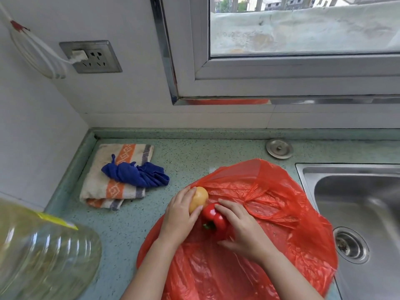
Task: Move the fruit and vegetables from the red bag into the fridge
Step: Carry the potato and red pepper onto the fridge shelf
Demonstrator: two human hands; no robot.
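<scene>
Item: red bell pepper (214, 221), stem toward the wearer, lying on the flattened red bag (270, 213) at counter (184, 156) centre, right hand (242, 230) cupped over it with its grip closed on the fruit; touching it at 10 o'clock, a yellow round fruit (198, 199) held in the left hand's (179, 217) closed grip. Surroundings: folded towel (112, 182) with blue cloth (136, 174) at 10 o'clock, sink (357, 213) at 3 o'clock, clear bottle (43, 252) at 8 o'clock; fridge not in view. Handling note: lift both pieces straight up, clear of the loose plastic, with firm but unbruising pressure before turning away.
</scene>
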